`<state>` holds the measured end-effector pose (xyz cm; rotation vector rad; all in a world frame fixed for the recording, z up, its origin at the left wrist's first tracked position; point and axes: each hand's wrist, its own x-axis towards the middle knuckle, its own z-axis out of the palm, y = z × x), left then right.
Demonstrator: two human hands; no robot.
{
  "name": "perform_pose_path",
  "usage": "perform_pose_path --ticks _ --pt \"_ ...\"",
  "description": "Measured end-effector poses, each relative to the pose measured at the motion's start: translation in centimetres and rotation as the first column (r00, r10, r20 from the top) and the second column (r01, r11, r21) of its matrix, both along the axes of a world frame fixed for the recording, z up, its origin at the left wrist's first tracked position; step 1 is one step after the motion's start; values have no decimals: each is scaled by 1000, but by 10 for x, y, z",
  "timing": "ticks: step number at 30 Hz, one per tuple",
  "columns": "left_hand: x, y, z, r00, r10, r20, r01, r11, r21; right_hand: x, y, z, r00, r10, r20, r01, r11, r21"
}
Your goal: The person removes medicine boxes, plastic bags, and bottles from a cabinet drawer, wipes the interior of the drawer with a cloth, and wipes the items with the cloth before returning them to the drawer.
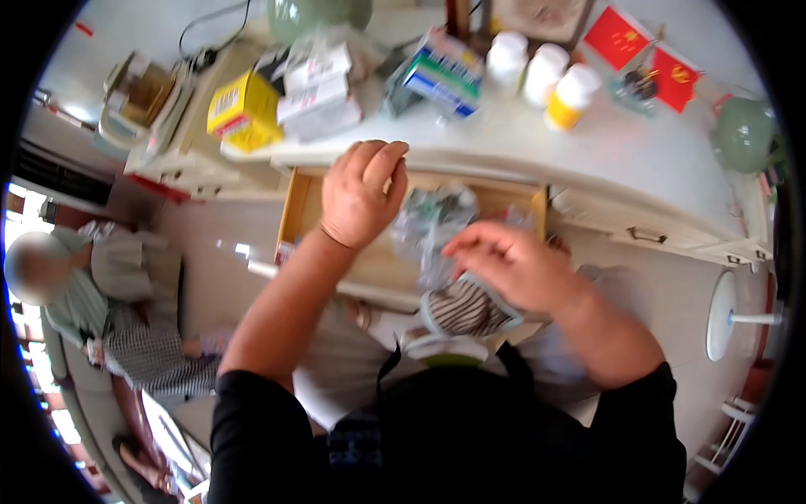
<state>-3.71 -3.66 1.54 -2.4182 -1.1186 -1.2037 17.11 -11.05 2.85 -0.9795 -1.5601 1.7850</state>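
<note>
My left hand (361,191) is raised over the left part of an open wooden drawer (290,206), its fingers curled and pressed together. Whatever they might hold is hidden. To its right my right hand (512,265) reaches over the drawer's right half with fingers loosely stretched, thumb apart. Close to those fingertips lies a clear plastic bag (432,223) with greenish contents. Just below the right hand is a brown-and-white striped cloth item (466,307) with pale blue edging; I cannot tell whether the hand touches it.
Along the white cabinet top (655,143) stand a yellow box (245,111), white boxes (317,92), a blue-green box (443,74), several white bottles (573,97) and small red flags (618,38). A person (126,294) sits at left. A white round-topped stand (720,316) is at right.
</note>
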Motion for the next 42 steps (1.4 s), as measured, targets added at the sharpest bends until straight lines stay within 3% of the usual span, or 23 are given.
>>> perform_pose_path --ticks 2,4,5,6,8,9,11,12,14,15,17,21,23,24,26,29,32,35,37,39,41,42 --pt "-46 -12 -15 977 17 -215 -33 997 -67 5 2 2 999 28 18 -28 1000 -1" --pt "-93 -17 -31 931 45 -363 -155 947 -280 8 0 4 999 30 -23 -32 995 -95" --pt "-117 -18 -44 891 98 -443 -330 811 -483 9 -1 2 999 37 -33 -41 994 -105" --pt "-134 -16 -58 887 100 -450 -338 806 -486 11 -2 0 999 37 -38 -41 993 -113" --pt "-161 -14 -84 837 189 -513 -533 497 -685 8 -2 -1 998 47 -40 -51 992 -119" --pt "-167 -15 -96 836 196 -512 -536 493 -686 6 -1 -1 999 44 -23 -47 992 -121" --pt "-174 -14 -114 774 -43 -632 -510 549 -662 3 0 -2 999 38 -2 -38 992 -122" --pt "-173 -12 -119 776 -42 -629 -507 551 -663 2 0 -3 999 41 0 -41 991 -131" --pt "-167 -8 -129 680 -137 -720 -616 426 -663 1 1 -3 999 44 8 -42 990 -136" --pt "-165 -4 -133 684 -133 -718 -613 429 -663 0 2 -3 999 46 -7 -46 989 -138" --pt "-161 7 -139 598 -338 -727 -705 209 -677 0 3 -2 999 43 -18 -45 989 -138" --pt "-155 19 -138 736 -195 -648 -588 288 -756 0 3 -3 999 33 13 -31 988 -148" --pt "-147 28 -142 733 -217 -645 -481 504 -717 0 2 -2 999 43 10 -41 988 -146" --pt "-140 31 -143 736 -214 -642 -477 508 -717 -1 3 -2 999 48 19 -44 983 -178" --pt "-123 36 -145 628 -218 -747 -559 542 -628 0 5 -1 998 45 35 -37 978 -208" --pt "-129 44 -166 683 -269 -679 -445 584 -679 0 6 3 997 51 65 -37 977 -209" --pt "-138 48 -180 666 -251 -703 -451 614 -647 -1 5 3 997 56 53 -43 973 -229" --pt "-130 54 -176 610 -235 -757 -606 477 -636 0 5 2 997 54 60 -40 975 -217" --pt "-125 48 -168 588 -197 -784 -629 498 -597 2 5 -1 997 59 47 -47 976 -213" --pt "-122 42 -152 656 -195 -729 -573 501 -649 3 5 0 995 68 79 -58 991 -123" --pt "-113 36 -133 732 -212 -648 -543 393 -742 5 5 -5 984 89 154 -92 996 16" --pt "-109 33 -120 852 -205 -481 -420 281 -863 6 4 -13 993 76 86 -73 997 -30"
